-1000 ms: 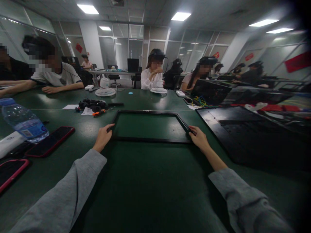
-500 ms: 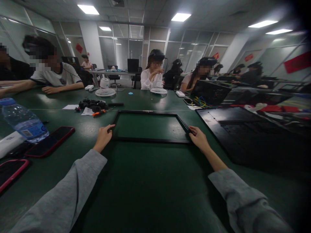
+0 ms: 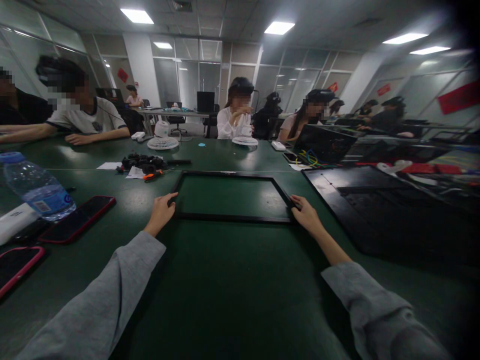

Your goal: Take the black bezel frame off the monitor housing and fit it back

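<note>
A thin black rectangular frame (image 3: pixel 232 173) lies flat on the green table (image 3: pixel 225 280) in front of me. My left hand (image 3: pixel 161 212) grips its near left corner, fingers curled over the edge. My right hand (image 3: pixel 306 214) grips the near right corner in the same way. Both arms wear grey sleeves.
A large black panel (image 3: pixel 367 200) lies to the right of the frame. At left are a water bottle (image 3: pixel 35 187), a red-edged phone (image 3: pixel 77 218) and another phone (image 3: pixel 15 265). Tools and paper (image 3: pixel 144 166), two small fans (image 3: pixel 162 142) and several seated people are across the table.
</note>
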A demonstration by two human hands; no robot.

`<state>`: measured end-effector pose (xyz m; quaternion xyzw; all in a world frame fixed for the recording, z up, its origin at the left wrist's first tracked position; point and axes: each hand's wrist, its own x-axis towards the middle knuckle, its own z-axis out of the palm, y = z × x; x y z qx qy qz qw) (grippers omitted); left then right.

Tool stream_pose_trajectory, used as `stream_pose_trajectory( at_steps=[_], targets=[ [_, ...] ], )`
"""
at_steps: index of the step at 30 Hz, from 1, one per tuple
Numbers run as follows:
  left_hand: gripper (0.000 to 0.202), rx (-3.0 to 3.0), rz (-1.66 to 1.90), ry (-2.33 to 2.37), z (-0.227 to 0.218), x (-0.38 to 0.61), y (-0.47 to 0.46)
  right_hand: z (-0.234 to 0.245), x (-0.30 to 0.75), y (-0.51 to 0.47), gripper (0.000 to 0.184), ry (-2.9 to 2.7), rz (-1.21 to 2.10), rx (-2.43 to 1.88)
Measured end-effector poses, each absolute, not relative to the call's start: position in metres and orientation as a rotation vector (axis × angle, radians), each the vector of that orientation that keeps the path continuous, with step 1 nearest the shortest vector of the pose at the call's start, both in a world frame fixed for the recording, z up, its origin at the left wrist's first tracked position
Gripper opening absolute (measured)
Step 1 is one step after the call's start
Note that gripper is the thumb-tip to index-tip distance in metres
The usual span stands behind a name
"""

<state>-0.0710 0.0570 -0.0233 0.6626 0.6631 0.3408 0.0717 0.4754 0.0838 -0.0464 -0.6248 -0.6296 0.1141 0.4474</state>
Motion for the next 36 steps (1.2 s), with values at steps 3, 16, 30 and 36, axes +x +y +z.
stream_pose_trajectory(
  at_steps=[3, 16, 30, 36],
  targets=[
    [0.046, 2.003, 1.031, 1.991, -0.0237, -0.0711, 0.0568, -0.0460, 0.4765, 0.0836, 0.054, -1.568, 0.283, -1.552],
    [0.047, 2.032, 1.065, 1.977, -0.0256, -0.0709, 0.0561, -0.0411, 0.4736, 0.0859, 0.051, -1.574, 0.184, -1.616],
    [0.049, 2.054, 1.035, 1.944, -0.0241, -0.0712, 0.0556, -0.0428, 0.4745, 0.0852, 0.051, -1.617, 0.182, -1.596],
    [0.049, 2.033, 1.045, 1.942, -0.0229, -0.0702, 0.0539, -0.0424, 0.4743, 0.0854, 0.048, -1.603, 0.187, -1.575]
  ],
)
